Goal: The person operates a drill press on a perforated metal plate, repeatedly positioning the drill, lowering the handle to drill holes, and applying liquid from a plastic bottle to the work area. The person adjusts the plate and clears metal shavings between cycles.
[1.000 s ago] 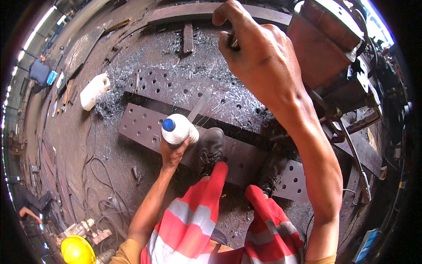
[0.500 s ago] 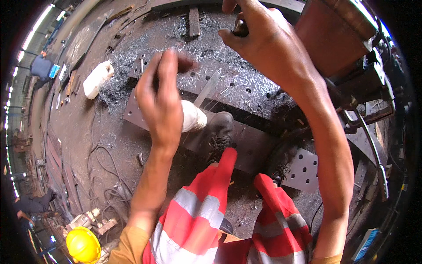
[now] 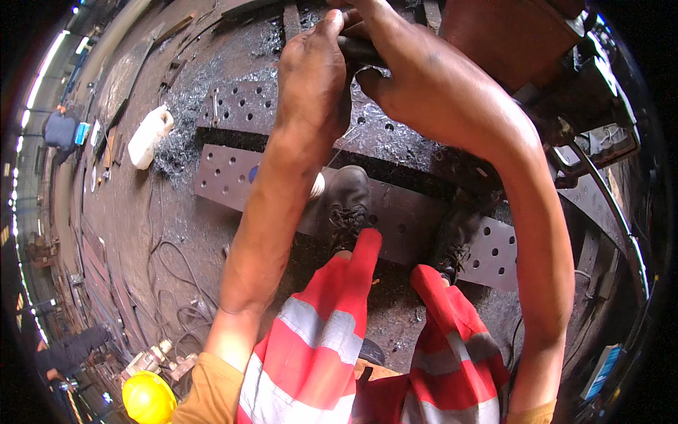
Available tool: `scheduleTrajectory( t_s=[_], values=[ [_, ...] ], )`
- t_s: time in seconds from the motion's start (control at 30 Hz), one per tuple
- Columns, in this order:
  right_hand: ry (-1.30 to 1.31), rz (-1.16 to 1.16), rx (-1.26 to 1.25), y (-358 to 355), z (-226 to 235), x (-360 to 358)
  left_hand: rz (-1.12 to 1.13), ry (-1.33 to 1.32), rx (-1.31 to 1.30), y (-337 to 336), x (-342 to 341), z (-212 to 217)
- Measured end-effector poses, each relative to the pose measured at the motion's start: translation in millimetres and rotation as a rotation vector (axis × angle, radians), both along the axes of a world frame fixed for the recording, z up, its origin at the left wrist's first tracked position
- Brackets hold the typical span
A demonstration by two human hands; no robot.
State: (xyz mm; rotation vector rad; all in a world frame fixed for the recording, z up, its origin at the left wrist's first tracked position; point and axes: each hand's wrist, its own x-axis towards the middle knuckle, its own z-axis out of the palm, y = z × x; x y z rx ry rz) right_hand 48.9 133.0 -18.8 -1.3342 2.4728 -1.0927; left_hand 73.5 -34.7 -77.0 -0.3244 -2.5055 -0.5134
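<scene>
My left hand [image 3: 311,81] and my right hand [image 3: 406,67] are together at the top of the view. Between them is a dark cylindrical piece [image 3: 360,51], largely covered by the fingers, so its kind does not show. The right hand curls around it with the thumb below. The left fingers are closed at its near end. Beneath the hands lie steel plates with drilled holes [image 3: 244,106], strewn with metal shavings. A white round container [image 3: 318,186] lies mostly behind my left forearm.
My boot [image 3: 349,201] rests on a nearer drilled plate [image 3: 402,212]. A white jug [image 3: 150,138] stands left of the shavings. Rust-brown machinery [image 3: 505,42] rises at the right. Cables [image 3: 176,268] loop over the left floor. A yellow helmet [image 3: 148,398] and another person [image 3: 61,129] are at the left.
My left hand has risen away from the white container and joined the right hand at the dark piece. The left forearm now covers most of the container.
</scene>
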Motion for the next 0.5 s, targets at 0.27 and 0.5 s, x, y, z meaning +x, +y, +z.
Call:
scheduleTrajectory(
  t_s=[0.27,0.5],
  values=[
    [0.019,-0.161,-0.152,101.3,42.2,71.8,-0.223,-0.325,1.809,17.0,-17.9,-13.6],
    [0.071,-0.442,-0.609,188.8,54.4,101.7,-0.183,-0.367,1.842,21.7,-24.3,-34.7]
  ],
)
